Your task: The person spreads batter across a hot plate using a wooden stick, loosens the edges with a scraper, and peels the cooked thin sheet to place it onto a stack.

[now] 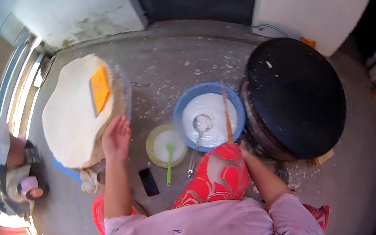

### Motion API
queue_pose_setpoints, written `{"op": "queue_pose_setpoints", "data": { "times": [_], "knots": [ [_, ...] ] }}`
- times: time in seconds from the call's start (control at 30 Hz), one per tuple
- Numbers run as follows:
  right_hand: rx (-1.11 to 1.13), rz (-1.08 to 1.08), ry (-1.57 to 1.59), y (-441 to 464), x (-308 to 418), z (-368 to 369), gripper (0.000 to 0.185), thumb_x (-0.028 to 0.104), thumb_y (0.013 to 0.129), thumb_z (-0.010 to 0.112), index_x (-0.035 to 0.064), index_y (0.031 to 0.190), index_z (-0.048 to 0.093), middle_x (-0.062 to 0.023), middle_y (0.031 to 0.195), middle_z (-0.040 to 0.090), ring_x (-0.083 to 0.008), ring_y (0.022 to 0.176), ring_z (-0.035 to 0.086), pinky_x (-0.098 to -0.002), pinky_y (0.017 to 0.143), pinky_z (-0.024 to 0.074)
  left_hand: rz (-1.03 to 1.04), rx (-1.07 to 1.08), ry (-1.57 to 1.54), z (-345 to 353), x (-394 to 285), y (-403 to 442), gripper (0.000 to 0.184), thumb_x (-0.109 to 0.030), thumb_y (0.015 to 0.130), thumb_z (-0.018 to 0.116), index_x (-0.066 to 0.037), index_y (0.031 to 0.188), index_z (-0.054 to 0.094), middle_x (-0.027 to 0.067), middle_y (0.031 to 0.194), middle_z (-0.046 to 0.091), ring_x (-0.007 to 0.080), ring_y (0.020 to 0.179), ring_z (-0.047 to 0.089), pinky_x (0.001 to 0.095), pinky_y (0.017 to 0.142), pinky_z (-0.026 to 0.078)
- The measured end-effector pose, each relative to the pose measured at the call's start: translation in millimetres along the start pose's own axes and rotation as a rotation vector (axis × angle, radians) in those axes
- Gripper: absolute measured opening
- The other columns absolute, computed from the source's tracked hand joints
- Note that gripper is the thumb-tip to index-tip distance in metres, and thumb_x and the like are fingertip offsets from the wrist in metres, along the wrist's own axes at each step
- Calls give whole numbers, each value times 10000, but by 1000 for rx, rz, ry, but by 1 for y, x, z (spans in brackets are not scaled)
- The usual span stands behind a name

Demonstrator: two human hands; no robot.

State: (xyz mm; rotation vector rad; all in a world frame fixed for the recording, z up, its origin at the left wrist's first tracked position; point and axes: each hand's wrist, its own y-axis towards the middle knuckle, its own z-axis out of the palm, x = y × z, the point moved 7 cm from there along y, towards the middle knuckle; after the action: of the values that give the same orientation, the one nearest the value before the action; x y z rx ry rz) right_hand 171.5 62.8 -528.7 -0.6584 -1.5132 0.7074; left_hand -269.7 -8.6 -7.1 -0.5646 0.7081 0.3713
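- The left hand [117, 137] is open, fingers loosely curled, palm bare, at the stack's near right edge; contact is unclear.
- The right hand [243, 147] is partly hidden by the knee [223, 168]; its grip cannot be told.
- The stick [227, 113] crosses the right side of the basin [178, 125], its near end by that hand.
- The ladle [202, 125] lies in white batter [196, 106], left of the stick.
- The scraper [100, 88] rests on the stack [70, 115], near its right edge, beyond the left hand.
- The griddle [296, 96] stands right of the basin.

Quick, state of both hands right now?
Left hand: open, empty, beside the pale stack.
Right hand: mostly hidden by the knee; cannot tell whether it grips the wooden stick.
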Motion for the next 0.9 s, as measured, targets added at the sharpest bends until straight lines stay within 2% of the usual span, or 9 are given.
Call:
{"op": "queue_pose_setpoints", "data": {
  "times": [0.03, 0.1, 0.27, 0.43, 0.53, 0.6, 0.77, 0.87, 0.9],
  "knots": [
    [-16, 15, 79, 37, -40, 7, 877, 400, 675, 710, -7, 1315, 270, -212, 1279, 396, -301, 1160, 416, -345, 948, 361, -31, 16, 89, -4, 15, -10, 364, -171, 847, 483, 36, 1143, 449, 142, 1104, 524, 229, 927, 536, 297, 765, 448],
    [57, -58, -163, -133, 96, 24, 624, 328, 736, 666, -9, 1200, 420, -192, 1092, 541, -267, 979, 544, -354, 806, 444, -110, 46, 217, -6, 46, -30, 342, -160, 828, 500, 25, 1114, 476, 123, 1018, 570, 209, 852, 568, 283, 715, 460],
    [35, -293, -245, -259, 231, 4, 220, 184, 819, 536, 27, 968, 495, -104, 693, 602, -213, 664, 600, -360, 595, 448, -267, 79, 324, -31, 110, -46, 327, -163, 826, 492, 16, 1098, 479, 108, 1001, 580, 189, 845, 568, 280, 705, 458],
    [-721, -742, -683, -335, 343, -126, 492, 84, 807, 452, 105, 1285, 336, -218, 902, 582, -373, 818, 569, -430, 731, 456, -352, -6, 345, -43, 142, -55, 290, -98, 801, 494, 33, 1060, 487, 128, 972, 584, 192, 821, 576, 285, 666, 463],
    [-1042, -456, -642, -340, 344, -193, 532, 36, 780, 419, 99, 1299, 323, -206, 904, 573, -366, 849, 566, -428, 743, 454, -377, -21, 406, -46, 156, -57, 288, -95, 801, 495, 27, 1062, 489, 124, 954, 590, 189, 812, 572, 283, 667, 459],
    [-911, -452, -762, -338, 335, -166, 499, 50, 797, 416, 116, 1289, 362, -195, 891, 576, -349, 848, 572, -411, 750, 455, -411, -11, 473, -44, 169, -59, 326, -130, 793, 495, 22, 1081, 488, 124, 1002, 577, 202, 827, 565, 292, 691, 450],
    [90, -843, -790, -364, 301, -37, 452, 15, 786, 460, 148, 1218, 472, -178, 914, 586, -296, 835, 597, -369, 720, 471, -471, 30, 452, -31, 192, -62, 346, -132, 789, 508, 27, 1095, 483, 127, 1010, 572, 208, 839, 559, 290, 699, 450],
    [-592, -816, -411, -353, 293, -132, 492, -22, 777, 435, 134, 1244, 436, -161, 846, 606, -265, 739, 613, -355, 678, 475, -480, 23, 460, -37, 191, -66, 330, -116, 800, 506, 24, 1097, 481, 124, 1002, 574, 194, 823, 563, 280, 674, 452],
    [-721, -723, -323, -340, 272, -177, 553, -53, 815, 395, 168, 1320, 348, -105, 893, 588, -109, 508, 498, -240, 474, 447, -466, 6, 468, -40, 190, -66, 308, -100, 810, 504, 19, 1094, 482, 119, 991, 578, 180, 802, 570, 271, 650, 453]
  ]
}}
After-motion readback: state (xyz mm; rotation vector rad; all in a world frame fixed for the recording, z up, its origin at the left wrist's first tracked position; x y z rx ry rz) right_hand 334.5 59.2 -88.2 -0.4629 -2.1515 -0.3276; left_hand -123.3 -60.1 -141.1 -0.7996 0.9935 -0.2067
